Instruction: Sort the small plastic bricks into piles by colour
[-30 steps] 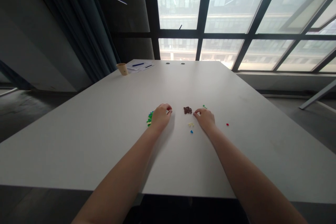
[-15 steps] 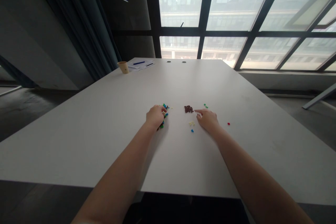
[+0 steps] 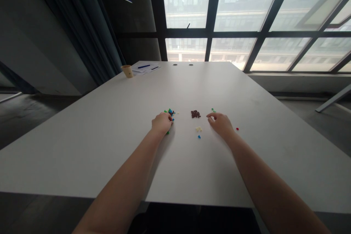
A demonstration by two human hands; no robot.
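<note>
- the right hand [image 3: 220,123] has curled its pointing finger inward since a moment ago; the blue and green bricks now lie more spread around the left hand [image 3: 161,123]
- left fingertips press into that cluster of small plastic bricks [image 3: 170,114]; whether they're clenched on any, I cannot tell
- right fingers hang loosely curled, any pinched piece unclear; a dark brown brick pile [image 3: 195,114] lies between the hands; a red brick [image 3: 237,128] sits just beyond the right hand

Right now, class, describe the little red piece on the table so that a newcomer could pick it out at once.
Start at the long white table and find the person's right hand on it. Just off that hand's outer side lies a tiny red piece. It sits alone, unlike the dark brown pile on the hand's other side.
</note>
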